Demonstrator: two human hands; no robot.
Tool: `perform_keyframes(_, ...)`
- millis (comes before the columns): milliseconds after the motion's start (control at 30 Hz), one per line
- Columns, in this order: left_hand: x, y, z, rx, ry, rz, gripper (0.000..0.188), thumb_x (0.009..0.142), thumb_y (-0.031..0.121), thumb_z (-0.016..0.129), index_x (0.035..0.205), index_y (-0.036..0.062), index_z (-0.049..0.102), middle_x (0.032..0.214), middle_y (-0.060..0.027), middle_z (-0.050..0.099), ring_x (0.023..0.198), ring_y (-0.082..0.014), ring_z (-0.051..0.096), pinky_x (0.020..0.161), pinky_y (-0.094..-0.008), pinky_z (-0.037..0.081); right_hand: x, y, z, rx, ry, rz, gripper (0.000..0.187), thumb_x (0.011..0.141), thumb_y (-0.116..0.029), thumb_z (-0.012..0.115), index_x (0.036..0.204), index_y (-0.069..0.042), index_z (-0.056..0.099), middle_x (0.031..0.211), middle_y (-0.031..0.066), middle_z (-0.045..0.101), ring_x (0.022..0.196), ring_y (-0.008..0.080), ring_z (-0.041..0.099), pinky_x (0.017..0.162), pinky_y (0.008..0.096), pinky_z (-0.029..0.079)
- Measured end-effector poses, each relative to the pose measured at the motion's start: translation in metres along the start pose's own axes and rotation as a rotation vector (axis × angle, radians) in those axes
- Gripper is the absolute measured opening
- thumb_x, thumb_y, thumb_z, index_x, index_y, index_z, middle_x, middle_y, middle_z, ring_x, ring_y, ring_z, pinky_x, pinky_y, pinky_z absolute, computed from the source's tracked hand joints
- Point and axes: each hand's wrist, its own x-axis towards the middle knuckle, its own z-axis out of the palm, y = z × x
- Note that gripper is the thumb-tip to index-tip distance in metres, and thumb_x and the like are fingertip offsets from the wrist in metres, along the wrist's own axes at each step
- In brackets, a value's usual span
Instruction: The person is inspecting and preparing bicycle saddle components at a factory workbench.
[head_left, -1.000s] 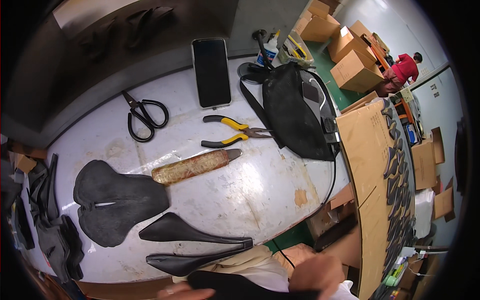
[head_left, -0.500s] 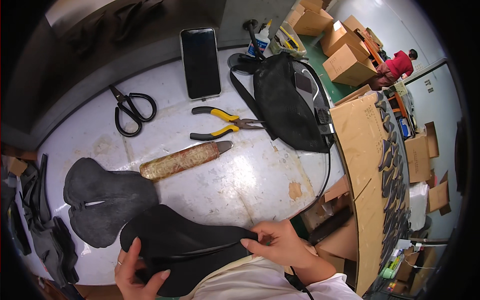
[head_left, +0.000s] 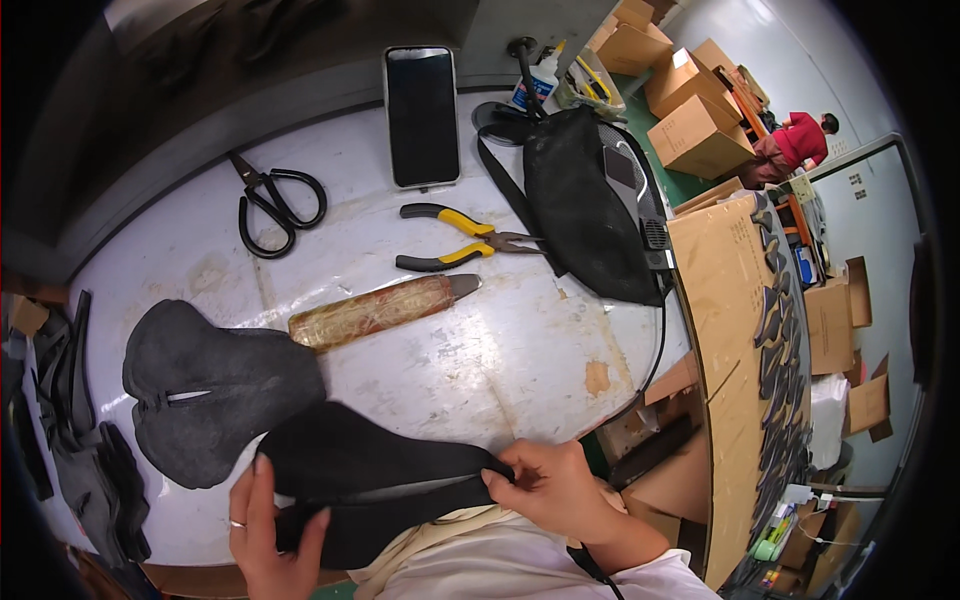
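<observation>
A black bicycle saddle cover [head_left: 350, 450] is held at the table's near edge, in front of a white garment. It has a wide left end, a narrow nose and a long slot along its middle. My left hand [head_left: 268, 530], with a ring on one finger, grips the wide end with thumb and fingers. At the nose tip, my right hand [head_left: 555, 485] pinches the material between thumb and fingers. Just behind, partly overlapped by the cover, a dark grey saddle-shaped piece [head_left: 220, 385] lies flat on the white table [head_left: 540, 380]. Its narrow end is hidden.
A tape-wrapped blade [head_left: 375, 312], yellow-and-black pliers [head_left: 465, 237], black scissors [head_left: 270, 208] and a phone [head_left: 421, 118] lie farther back. A black mesh bag [head_left: 580, 205] is at right, near cartons [head_left: 700, 135] and a distant person [head_left: 800, 140]. Dark strips [head_left: 95, 480] lie at left.
The view has shifted slightly. The saddle cover has tilted in my hands, so its middle slot now looks wider and paler. Both hands keep their hold.
</observation>
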Motion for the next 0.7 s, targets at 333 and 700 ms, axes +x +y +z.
perform_keyframes(333,-0.037,-0.009,0.037,-0.481,0.314,-0.242,0.081,0.065,-0.004,0.075,0.138,0.0030,0.041,0.113,-0.0081,0.051,0.082,-0.0125,0.052,0.073,-0.0239,0.046,0.002,0.001,-0.011,0.090,-0.174,0.041,0.027,0.082,-0.011,0.074,0.101,0.003,0.060,0.056,0.0012,0.059,0.051,0.0047,0.057,0.047,0.0187,0.041)
perform_keyframes(700,-0.015,0.009,-0.003,-1.286,0.054,-0.376,0.033,0.074,0.019,0.077,0.091,-0.0018,0.059,0.081,-0.0124,0.065,0.070,-0.0202,0.064,0.063,-0.0312,0.054,0.021,-0.042,0.028,1.323,-0.513,0.215,0.076,0.094,-0.061,0.040,0.135,0.002,0.038,0.117,0.0171,0.054,0.111,0.0260,0.054,0.098,0.0376,0.040)
